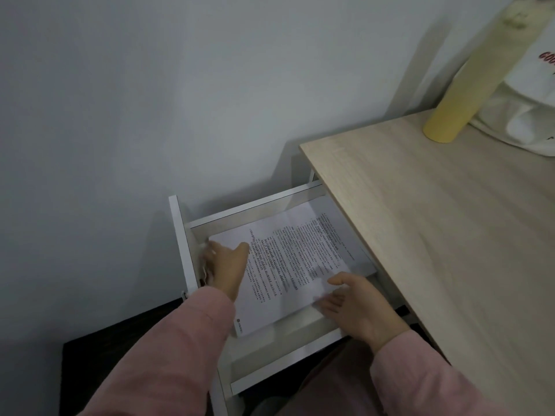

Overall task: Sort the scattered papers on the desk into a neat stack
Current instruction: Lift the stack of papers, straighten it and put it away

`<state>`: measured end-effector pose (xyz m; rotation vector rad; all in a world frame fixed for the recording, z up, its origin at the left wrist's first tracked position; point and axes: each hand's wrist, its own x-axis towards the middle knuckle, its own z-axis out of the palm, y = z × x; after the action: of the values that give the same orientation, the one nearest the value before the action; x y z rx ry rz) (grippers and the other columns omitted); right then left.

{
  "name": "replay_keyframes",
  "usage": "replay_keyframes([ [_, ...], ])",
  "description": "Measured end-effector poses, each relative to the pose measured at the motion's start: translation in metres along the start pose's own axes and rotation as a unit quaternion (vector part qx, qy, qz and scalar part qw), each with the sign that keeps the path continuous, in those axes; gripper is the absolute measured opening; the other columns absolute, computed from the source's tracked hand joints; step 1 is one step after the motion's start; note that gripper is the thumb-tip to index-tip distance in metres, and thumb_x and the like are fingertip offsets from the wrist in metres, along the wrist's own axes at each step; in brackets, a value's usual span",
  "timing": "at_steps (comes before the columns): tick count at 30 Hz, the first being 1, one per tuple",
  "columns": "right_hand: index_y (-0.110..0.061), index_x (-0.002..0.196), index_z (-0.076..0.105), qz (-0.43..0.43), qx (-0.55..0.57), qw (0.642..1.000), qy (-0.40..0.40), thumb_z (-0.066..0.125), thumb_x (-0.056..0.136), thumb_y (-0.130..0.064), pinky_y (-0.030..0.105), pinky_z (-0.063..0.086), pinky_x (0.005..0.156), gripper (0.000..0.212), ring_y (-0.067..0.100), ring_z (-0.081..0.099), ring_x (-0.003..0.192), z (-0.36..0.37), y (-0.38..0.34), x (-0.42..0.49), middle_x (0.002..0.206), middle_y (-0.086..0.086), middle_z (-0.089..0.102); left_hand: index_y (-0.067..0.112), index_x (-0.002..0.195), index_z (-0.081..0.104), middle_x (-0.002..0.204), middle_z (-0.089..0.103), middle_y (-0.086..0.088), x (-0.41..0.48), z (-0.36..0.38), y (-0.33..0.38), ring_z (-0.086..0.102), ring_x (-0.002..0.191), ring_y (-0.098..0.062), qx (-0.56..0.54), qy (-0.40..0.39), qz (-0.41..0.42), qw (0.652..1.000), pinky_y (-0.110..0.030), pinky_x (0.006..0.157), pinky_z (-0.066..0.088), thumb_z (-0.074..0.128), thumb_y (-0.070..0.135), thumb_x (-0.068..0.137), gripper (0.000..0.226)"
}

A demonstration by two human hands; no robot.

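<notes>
A stack of printed white papers [294,259] lies inside an open white drawer [180,235] pulled out from under the wooden desk [435,220]. My left hand [225,265] rests at the stack's left edge, thumb on top and fingers down beside the drawer's left wall; the fingertips are blurred. My right hand [357,301] lies on the stack's near right corner, fingers fairly straight and thumb on the sheet. Both arms wear pink sleeves.
A tall pale yellow cylinder [468,85] stands at the desk's back, next to a white cloth bag [534,94] with red letters. A grey wall is on the left. A dark seat or mat [120,349] lies below the drawer.
</notes>
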<state>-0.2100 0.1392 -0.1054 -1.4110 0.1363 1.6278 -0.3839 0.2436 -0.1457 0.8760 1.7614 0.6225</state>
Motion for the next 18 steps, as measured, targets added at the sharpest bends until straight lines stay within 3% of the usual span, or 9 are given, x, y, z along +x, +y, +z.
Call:
replay_keyframes([
  [2,-0.008,0.101,0.058,-0.107,-0.139,0.984,-0.023,0.05,0.089,-0.004,0.035,0.042,0.103,0.016,0.023,0.059,0.098,0.002,-0.012,-0.024,0.097,0.006,0.057,0.016,0.146,0.018,0.156,0.007,-0.007,-0.018,-0.011,0.002,0.013,0.143,-0.029,0.118,-0.02,0.13,0.984,-0.048,0.115,0.018,0.056,0.034,0.083,0.075],
  [3,-0.013,0.107,0.06,-0.195,-0.223,0.955,-0.02,0.049,0.09,-0.004,0.026,0.043,0.098,0.022,0.014,0.06,0.103,0.002,-0.02,-0.035,0.103,0.002,0.062,0.014,0.147,0.018,0.158,0.003,-0.007,-0.023,-0.018,0.0,0.003,0.145,-0.025,0.187,0.01,0.203,0.961,-0.042,0.117,0.011,0.053,0.029,0.088,0.07],
  [4,-0.018,0.112,0.06,-0.298,-0.312,0.902,-0.012,0.048,0.091,-0.003,0.015,0.042,0.094,0.028,0.004,0.058,0.104,0.0,-0.027,-0.046,0.107,-0.003,0.063,0.012,0.147,0.018,0.158,0.001,-0.009,-0.03,-0.026,-0.001,-0.002,0.145,-0.024,0.246,0.06,0.275,0.927,-0.039,0.117,0.005,0.052,0.025,0.09,0.067],
  [6,-0.018,0.119,0.058,-0.468,-0.46,0.754,0.035,0.048,0.091,-0.003,-0.002,0.031,0.092,0.033,-0.002,0.053,0.106,-0.014,-0.039,-0.052,0.115,-0.005,0.06,0.008,0.146,0.02,0.157,0.002,-0.016,-0.038,-0.04,-0.004,-0.006,0.145,-0.029,0.293,0.149,0.32,0.889,-0.04,0.118,0.0,0.052,0.02,0.088,0.067],
  [8,-0.012,0.126,0.055,-0.527,-0.578,0.614,0.105,0.052,0.09,-0.008,0.0,0.018,0.1,0.036,0.012,0.044,0.12,-0.036,-0.048,-0.042,0.128,0.006,0.054,0.007,0.146,0.016,0.156,-0.001,-0.019,-0.041,-0.048,-0.007,-0.003,0.144,-0.032,0.294,0.144,0.259,0.909,-0.043,0.117,0.006,0.053,0.018,0.087,0.07],
  [9,-0.012,0.131,0.051,-0.513,-0.619,0.582,0.123,0.052,0.092,-0.012,0.008,0.013,0.106,0.039,0.019,0.039,0.129,-0.045,-0.049,-0.036,0.137,0.01,0.048,0.009,0.147,0.013,0.156,-0.003,-0.017,-0.041,-0.049,-0.008,0.0,0.144,-0.033,0.273,0.124,0.228,0.926,-0.044,0.115,0.012,0.053,0.017,0.087,0.072],
  [13,-0.025,0.142,0.034,-0.473,-0.687,0.532,0.147,0.032,0.097,-0.042,0.023,0.001,0.114,0.048,0.02,0.018,0.143,-0.069,-0.052,-0.023,0.154,0.004,0.024,0.017,0.147,0.014,0.157,-0.005,-0.01,-0.046,-0.045,-0.003,0.019,0.14,-0.035,0.234,0.107,0.212,0.943,-0.047,0.104,0.033,0.055,0.022,0.087,0.073],
  [18,-0.029,0.144,0.03,-0.473,-0.694,0.522,0.149,0.021,0.095,-0.046,0.027,0.003,0.116,0.053,0.017,0.014,0.144,-0.072,-0.057,-0.018,0.156,0.002,0.022,0.019,0.145,0.019,0.157,0.003,-0.01,-0.051,-0.028,0.009,0.032,0.136,-0.033,0.205,0.066,0.233,0.948,-0.044,0.105,0.036,0.057,0.033,0.085,0.072],
])
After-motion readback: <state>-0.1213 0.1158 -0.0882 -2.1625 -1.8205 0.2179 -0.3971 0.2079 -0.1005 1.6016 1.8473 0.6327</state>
